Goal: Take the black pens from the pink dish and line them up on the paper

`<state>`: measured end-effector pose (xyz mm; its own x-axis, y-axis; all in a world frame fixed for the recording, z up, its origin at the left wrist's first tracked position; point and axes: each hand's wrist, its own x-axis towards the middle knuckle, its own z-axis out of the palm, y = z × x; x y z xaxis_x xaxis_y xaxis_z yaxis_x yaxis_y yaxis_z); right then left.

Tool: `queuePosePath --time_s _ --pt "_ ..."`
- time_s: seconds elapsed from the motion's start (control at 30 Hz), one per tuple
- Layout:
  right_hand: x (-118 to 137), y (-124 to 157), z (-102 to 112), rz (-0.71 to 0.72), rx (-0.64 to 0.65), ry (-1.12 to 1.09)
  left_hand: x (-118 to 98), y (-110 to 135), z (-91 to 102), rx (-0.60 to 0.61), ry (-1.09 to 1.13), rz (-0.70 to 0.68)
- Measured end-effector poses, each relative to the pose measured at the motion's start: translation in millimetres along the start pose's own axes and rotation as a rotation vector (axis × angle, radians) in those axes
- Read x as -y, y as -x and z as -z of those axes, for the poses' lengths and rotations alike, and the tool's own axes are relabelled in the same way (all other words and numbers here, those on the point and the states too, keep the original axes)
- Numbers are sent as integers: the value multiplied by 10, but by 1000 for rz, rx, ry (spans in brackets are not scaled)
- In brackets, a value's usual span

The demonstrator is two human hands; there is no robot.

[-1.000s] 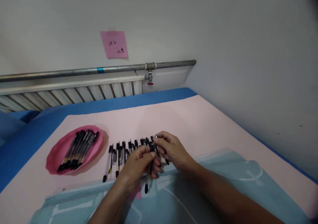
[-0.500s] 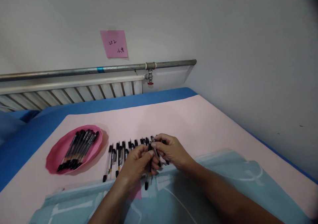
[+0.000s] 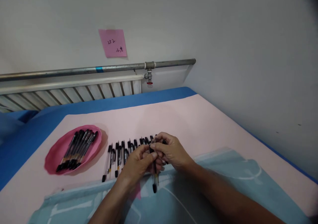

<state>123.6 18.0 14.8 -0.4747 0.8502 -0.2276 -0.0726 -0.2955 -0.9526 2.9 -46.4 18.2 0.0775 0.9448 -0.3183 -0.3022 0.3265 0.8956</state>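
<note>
Both of my hands meet over a row of black-capped pens [image 3: 118,154] lying on the pink sheet. My left hand [image 3: 137,166] is closed round a clear pen [image 3: 154,179] whose black tip points down toward me. My right hand [image 3: 171,151] pinches the top end of that same pen with thumb and fingers. Part of the row is hidden under my hands. To the left, a pink dish [image 3: 57,149] holds a bundle of several black pens [image 3: 78,147].
A pale blue cloth [image 3: 223,184] covers the near edge of the table. Blue table surface [image 3: 29,131] borders the pink sheet [image 3: 174,118]. A radiator, a metal pipe [image 3: 99,70] and a pink note [image 3: 113,43] are on the wall behind. The wall stands close on the right.
The pen in my hands has shifted right and swung more upright, its tip now lower over the blue cloth. My right hand's fingers have closed onto its top end.
</note>
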Motion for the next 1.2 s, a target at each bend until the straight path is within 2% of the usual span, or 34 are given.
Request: queuePosePath --time_s 0.1,0.2,0.3,0.4,0.8,1.0,1.2 --pt "169 -46 150 52 -74 -80 -24 15 6 -56 -14 -8" --pt "337 -160 420 180 -245 -136 -30 15 51 -95 -75 -32" --pt "390 -286 675 203 -363 -16 -20 12 88 -81 -106 -49" --pt "318 -377 795 142 -418 212 -22 19 84 -68 -111 -26" --pt "48 -552 745 126 -418 722 -70 31 36 -74 -114 6" --pt "-17 -546 597 71 -322 817 -50 19 56 -65 -132 9" --pt "-2 -500 619 23 -275 927 -55 20 46 -65 -168 12"
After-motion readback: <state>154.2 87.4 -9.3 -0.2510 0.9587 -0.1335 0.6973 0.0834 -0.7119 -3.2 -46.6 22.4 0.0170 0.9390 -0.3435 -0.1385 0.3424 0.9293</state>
